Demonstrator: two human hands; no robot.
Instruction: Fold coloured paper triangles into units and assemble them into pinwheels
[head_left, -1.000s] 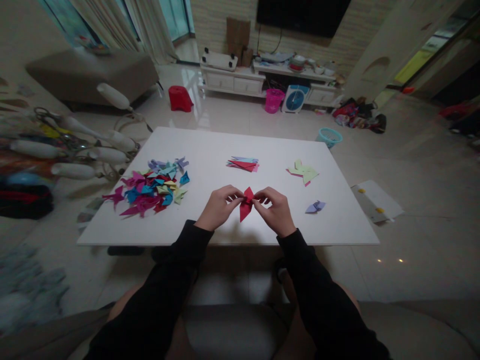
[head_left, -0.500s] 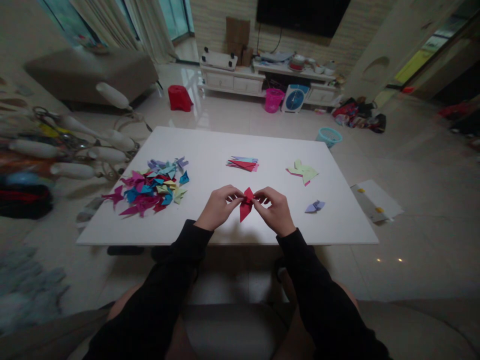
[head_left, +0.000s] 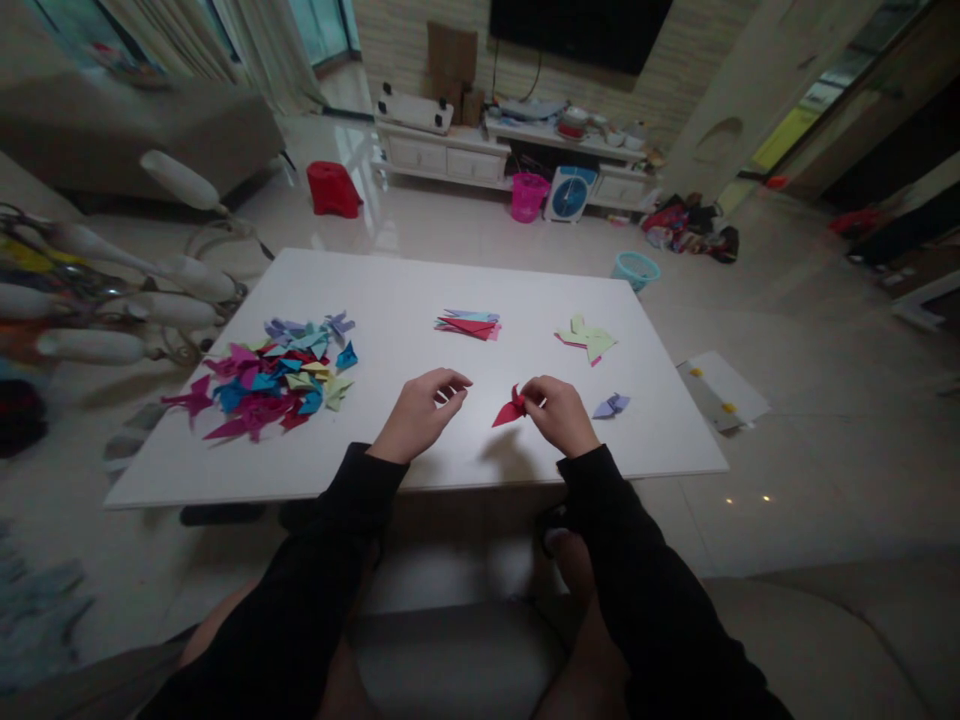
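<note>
Between the fingertips of my right hand (head_left: 559, 412) is a red paper crane (head_left: 510, 409), held just above the white table (head_left: 405, 290). My left hand (head_left: 421, 412) hovers to the left of it, thumb and fingers apart, holding nothing. A purple paper crane (head_left: 613, 405) rests on the table to the right of my right hand. Farther back lie pale green folded papers (head_left: 589, 340) with some pink under them. Beyond my hands, in the middle, sits a small stack of red, blue and pink folded papers (head_left: 469, 324).
A heap of colourful paper cranes (head_left: 274, 375) covers the table's left part. At the far left a lamp with several white arms (head_left: 172, 305) stands close to the table edge. A light blue basket (head_left: 636, 268) is on the floor past the far right corner.
My left hand has let go of the red crane and moved away to the left. My right hand alone holds it now, turned slightly rightward. The camera view has shifted.
</note>
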